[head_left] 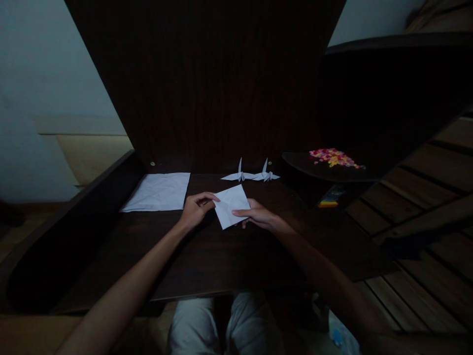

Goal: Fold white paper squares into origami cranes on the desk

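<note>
A small white square of folded paper (228, 201) is held above the dark desk between my two hands. My left hand (197, 207) pinches its left corner between thumb and fingers. My right hand (258, 215) grips the right side, thumb on top and fingers underneath, partly hidden by the paper. Just beyond it, two white origami cranes (241, 175) stand side by side against the back panel. To the left of my left hand lies a stack of larger white paper sheets (157, 192), a little creased.
A raised corner shelf (295, 160) on the right bears a heap of small pink, red and yellow pieces (336, 158). Beneath it sits something with coloured stripes (328, 203). The desk (221, 266) has a raised side board (74, 231) at left and a tall back panel (214, 88).
</note>
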Motion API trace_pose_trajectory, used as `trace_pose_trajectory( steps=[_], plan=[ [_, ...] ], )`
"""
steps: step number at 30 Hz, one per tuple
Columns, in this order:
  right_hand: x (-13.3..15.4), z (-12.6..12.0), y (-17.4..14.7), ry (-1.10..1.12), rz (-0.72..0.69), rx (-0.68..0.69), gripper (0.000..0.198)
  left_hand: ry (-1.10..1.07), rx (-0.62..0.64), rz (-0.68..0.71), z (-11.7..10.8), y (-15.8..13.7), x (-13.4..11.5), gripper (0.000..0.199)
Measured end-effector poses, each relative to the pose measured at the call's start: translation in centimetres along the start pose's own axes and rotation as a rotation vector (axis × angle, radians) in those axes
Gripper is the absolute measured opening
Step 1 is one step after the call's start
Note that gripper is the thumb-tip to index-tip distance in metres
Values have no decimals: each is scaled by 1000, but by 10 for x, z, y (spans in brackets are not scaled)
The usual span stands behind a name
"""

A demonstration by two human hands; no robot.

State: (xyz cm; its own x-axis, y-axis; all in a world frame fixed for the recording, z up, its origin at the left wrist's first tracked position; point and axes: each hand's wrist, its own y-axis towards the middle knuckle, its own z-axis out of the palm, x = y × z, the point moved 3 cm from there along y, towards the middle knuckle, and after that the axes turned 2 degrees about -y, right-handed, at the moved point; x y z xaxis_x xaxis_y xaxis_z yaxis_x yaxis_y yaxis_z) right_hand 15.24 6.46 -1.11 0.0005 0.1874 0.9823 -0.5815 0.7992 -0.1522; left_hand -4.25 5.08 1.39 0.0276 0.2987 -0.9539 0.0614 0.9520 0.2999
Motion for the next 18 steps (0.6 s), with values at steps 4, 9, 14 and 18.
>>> trace_pose_trajectory(
  steps=[4,9,14,18],
  plan=[
    [1,-1,2,-30,-58,-127,40,-113,2,-112,2,-3,2,15],
    [1,-1,3,-42,-124,-227,36,-14,4,-123,6,-4,1,29],
    [2,-4,4,35,-126,-263,31,73,-14,-49,4,-3,1,29],
    [3,-5,3,63,-145,-256,31,83,9,-25,2,-3,0,28]
  ],
)
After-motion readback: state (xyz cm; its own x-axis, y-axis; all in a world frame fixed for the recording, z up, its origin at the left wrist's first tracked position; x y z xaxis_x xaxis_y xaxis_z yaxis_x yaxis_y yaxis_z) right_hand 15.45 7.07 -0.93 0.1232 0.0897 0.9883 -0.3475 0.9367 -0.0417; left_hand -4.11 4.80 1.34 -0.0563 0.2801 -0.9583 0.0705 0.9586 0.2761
